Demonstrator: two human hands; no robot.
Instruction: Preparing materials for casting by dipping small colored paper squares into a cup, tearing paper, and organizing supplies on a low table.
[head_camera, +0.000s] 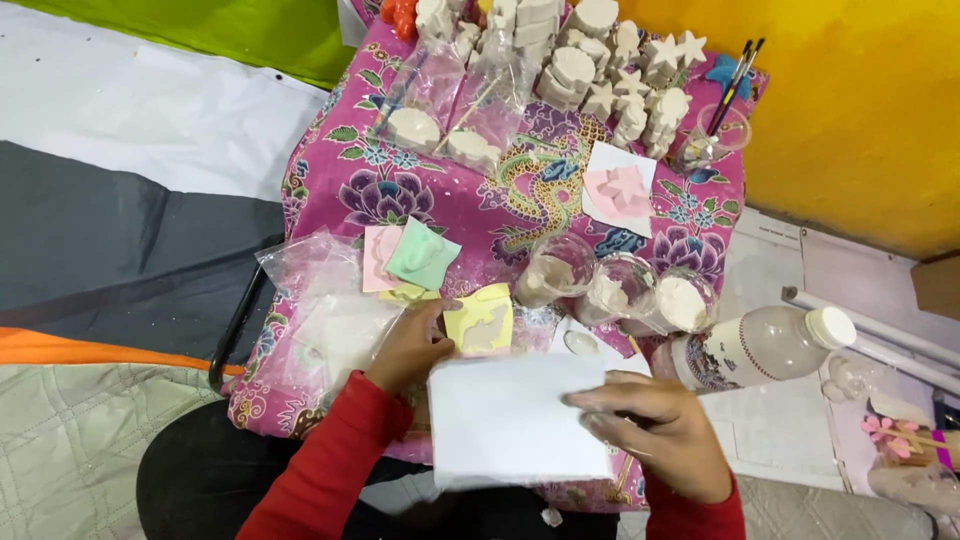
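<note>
We look down on a small bench (330, 180) covered with a pink flowered cloth. At its near edge our two hands hold a white sheet of paper (510, 415). The right hand (655, 425) lies on the sheet's right side, fingers (600, 400) spread flat on top of it and pressing down, not curled around anything. The left hand (410, 348) sits at the sheet's upper left corner with its fingers bent together, the fingertips touching a yellow mould (482, 325) that lies just beyond the paper; we cannot tell whether they pinch it or only rest on it.

Toward the left edge lie a crumpled clear plastic bag (320, 310), a green mould (422, 255) overlapping a pink mould (378, 258). Near the middle, three clear cups (615, 290) with white plaster stand in a row, and a small white oval piece (582, 343) lies just in front of them. At the right edge a plastic bottle (760, 345) of whitish liquid lies on its side, cap pointing away from the bench. A pink star-shaped mould (620, 195) rests on a white card further back. Along the far edge stand many white plaster figures (610, 70), two bagged plaster pieces (445, 125), and a clear cup holding paintbrushes (722, 125) at the far right corner.
</note>
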